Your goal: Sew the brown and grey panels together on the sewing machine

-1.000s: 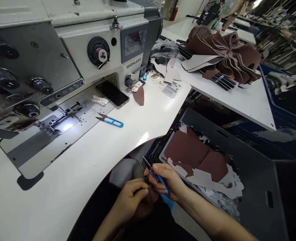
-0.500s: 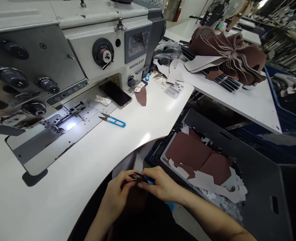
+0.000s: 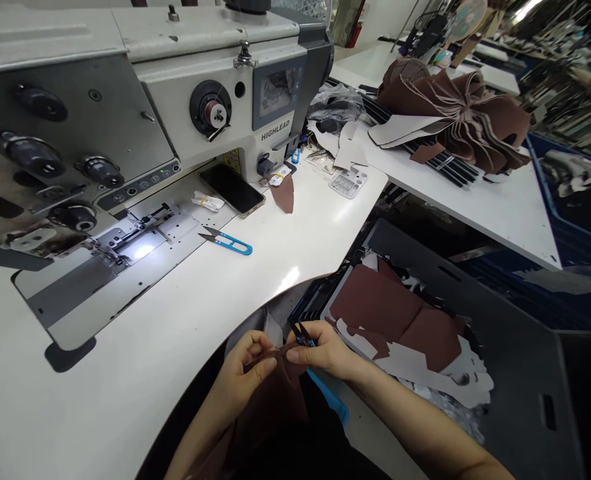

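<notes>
Brown material (image 3: 275, 393), fabric or leather, hangs over my lap below the table edge. My left hand (image 3: 243, 367) pinches its upper edge between thumb and fingers. Close beside it, my right hand (image 3: 320, 350) pinches the same edge with thumb and finger. Small blue thread snips (image 3: 303, 335) are also tucked in my right hand, dark blades pointing up and left. Another pair of blue thread snips (image 3: 228, 241) lies on the white table (image 3: 215, 300). Left of it stands the sewing machine (image 3: 168, 87), its needle area lit.
A phone (image 3: 233, 189), a brown scrap (image 3: 283, 193) and a bobbin-like flat metal plate (image 3: 348, 181) lie near the machine. To the right, a grey bin (image 3: 515, 373) holds brown pieces (image 3: 375, 300) and pale scraps. Bundled brown pieces (image 3: 455, 107) rest on the far table.
The snips' blades have moved from between my hands to pointing up out of my right hand. My right thumb is now on the brown material, and more of it shows.
</notes>
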Demonstrator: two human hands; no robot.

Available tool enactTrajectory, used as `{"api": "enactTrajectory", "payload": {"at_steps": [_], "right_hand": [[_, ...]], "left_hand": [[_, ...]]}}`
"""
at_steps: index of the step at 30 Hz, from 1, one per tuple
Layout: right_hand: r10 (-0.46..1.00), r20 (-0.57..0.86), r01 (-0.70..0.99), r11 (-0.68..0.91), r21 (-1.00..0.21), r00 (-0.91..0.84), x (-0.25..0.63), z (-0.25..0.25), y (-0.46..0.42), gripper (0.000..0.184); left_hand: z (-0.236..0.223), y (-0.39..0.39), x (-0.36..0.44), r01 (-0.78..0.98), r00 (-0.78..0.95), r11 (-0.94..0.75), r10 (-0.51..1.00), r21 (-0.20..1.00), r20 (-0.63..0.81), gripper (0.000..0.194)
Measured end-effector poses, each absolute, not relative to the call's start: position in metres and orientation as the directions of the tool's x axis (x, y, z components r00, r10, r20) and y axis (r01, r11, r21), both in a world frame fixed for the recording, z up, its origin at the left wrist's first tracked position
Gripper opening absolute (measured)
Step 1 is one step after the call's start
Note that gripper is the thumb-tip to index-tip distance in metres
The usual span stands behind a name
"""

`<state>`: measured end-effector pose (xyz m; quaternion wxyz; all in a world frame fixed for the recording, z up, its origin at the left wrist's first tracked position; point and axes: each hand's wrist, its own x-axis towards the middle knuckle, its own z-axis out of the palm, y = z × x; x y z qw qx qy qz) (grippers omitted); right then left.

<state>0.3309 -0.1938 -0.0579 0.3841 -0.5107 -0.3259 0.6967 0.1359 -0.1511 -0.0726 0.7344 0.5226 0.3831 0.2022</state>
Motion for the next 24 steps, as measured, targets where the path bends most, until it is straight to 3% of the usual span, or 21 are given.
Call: {"api": "enactTrajectory", "payload": {"at_steps": [2, 6, 7, 9, 11, 13, 16, 24], "right_hand": [[0.892, -0.441, -0.091, -0.449, -0.889, -0.100, 0.337, -0.054, -0.195, 0.040], [0.961, -0.206, 0.227, -0.246, -0.942, 0.186, 0.350, -0.033, -0.208, 0.033], [0.961, -0.223, 0.188, -0.252, -0.949, 0.163, 0.352, -0.027, -0.213, 0.036], [0.921, -0.388, -0.059, -0.389, -0.919, -0.025, 0.351, -0.021, -0.223, 0.043], [0.808, -0.523, -0.300, -0.587, -0.752, -0.271, 0.345, -0.021, -0.232, 0.049], [0.717, -0.578, -0.413, -0.697, -0.586, -0.390, 0.337, -0.027, -0.236, 0.051], [0.678, -0.608, -0.475, -0.730, -0.492, -0.413, 0.331, -0.035, -0.235, 0.051], [0.685, -0.605, -0.525, -0.716, -0.460, -0.406, 0.326, -0.034, -0.231, 0.047]], "left_hand": [[-0.072, -0.152, 0.137, 0.171, 0.607, 0.384, 0.685, 0.908, -0.404, 0.019], [-0.067, -0.149, 0.138, 0.227, 0.522, 0.414, 0.712, 0.882, -0.469, 0.024], [-0.065, -0.148, 0.138, 0.225, 0.500, 0.418, 0.725, 0.880, -0.473, 0.026], [-0.063, -0.147, 0.139, 0.221, 0.478, 0.404, 0.748, 0.888, -0.460, 0.026], [-0.061, -0.146, 0.139, 0.214, 0.496, 0.370, 0.757, 0.904, -0.427, 0.025], [-0.058, -0.146, 0.139, 0.199, 0.536, 0.331, 0.751, 0.922, -0.385, 0.022], [-0.055, -0.146, 0.138, 0.177, 0.579, 0.294, 0.741, 0.939, -0.341, 0.020], [-0.055, -0.146, 0.136, 0.165, 0.609, 0.319, 0.712, 0.933, -0.351, 0.020]]}}
